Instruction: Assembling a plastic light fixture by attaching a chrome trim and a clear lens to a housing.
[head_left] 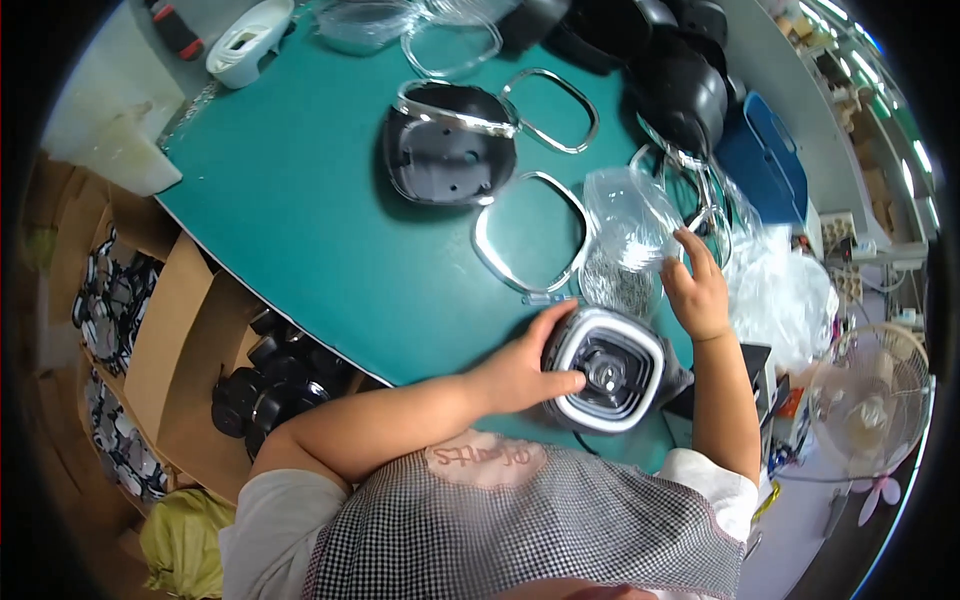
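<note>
1. Your left hand [518, 373] clasps the housing's side, thumb over its pale front rim; a firm, even grip should prevent twisting.
2. Keep the loose silver ring [484, 245] clear of your sleeve.
3. The grey housing [608, 372] sits at the desk's [330, 220] near side, face up; best keep it level.
4. Handle the clear cover [630, 212] by its edges to avoid smudges.
5. Your right hand [700, 295] reaches to that cover, fingers slightly spread; whether they pinch it, you can't tell.

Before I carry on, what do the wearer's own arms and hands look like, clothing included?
The left hand and right hand are bare, with no gloves, and no watch or cable shows on either forearm. A short white left sleeve and matching right sleeve cover the upper arms. Between them is a black-and-white checked garment with a pale pink, lettered chest patch.
</note>
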